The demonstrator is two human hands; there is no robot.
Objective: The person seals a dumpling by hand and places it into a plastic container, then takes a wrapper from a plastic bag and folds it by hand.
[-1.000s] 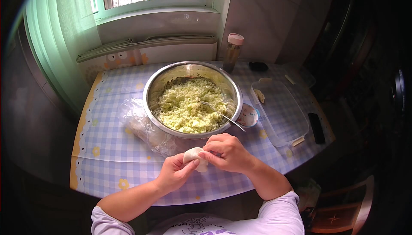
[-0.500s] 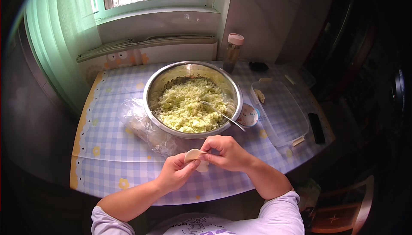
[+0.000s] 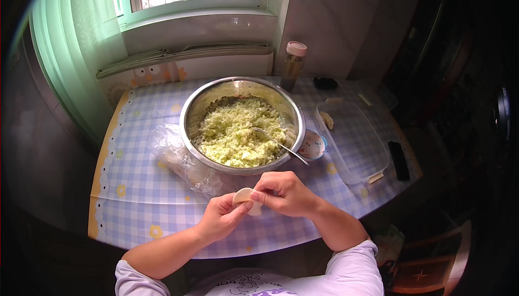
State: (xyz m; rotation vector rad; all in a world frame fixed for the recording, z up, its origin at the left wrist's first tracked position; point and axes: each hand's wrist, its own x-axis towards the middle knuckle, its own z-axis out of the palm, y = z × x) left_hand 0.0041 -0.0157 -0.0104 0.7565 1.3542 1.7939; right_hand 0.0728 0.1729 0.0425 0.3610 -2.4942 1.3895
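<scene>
Between my hands, above the front of the table, is a pale round dumpling wrapper [image 3: 243, 196]. My left hand [image 3: 220, 216] pinches its left side, thumb in front. At its right edge, my right hand [image 3: 286, 194] also has thumb and fingers closed on it. Whether filling lies inside the wrapper is hidden. Just beyond my hands stands a large steel bowl [image 3: 187, 143] of chopped pale green filling [image 3: 238, 134]. A metal spoon [image 3: 281, 146] rests in the filling, its handle over the bowl's right rim. Left of the bowl lies a clear plastic bag [image 3: 186, 161], its contents unclear.
Right of the bowl are a small patterned dish [image 3: 313, 146] and a clear plastic container [image 3: 357, 145] with a pale dumpling [image 3: 327, 120] inside. A black phone [image 3: 398, 161] lies farther right. A pink-capped bottle [image 3: 292, 66] stands behind, on the checked tablecloth [image 3: 135, 188].
The fingers of my right hand have shifted slightly along the wrapper's edge. The wrapper's upper side shows a little more. Everything else stays in place.
</scene>
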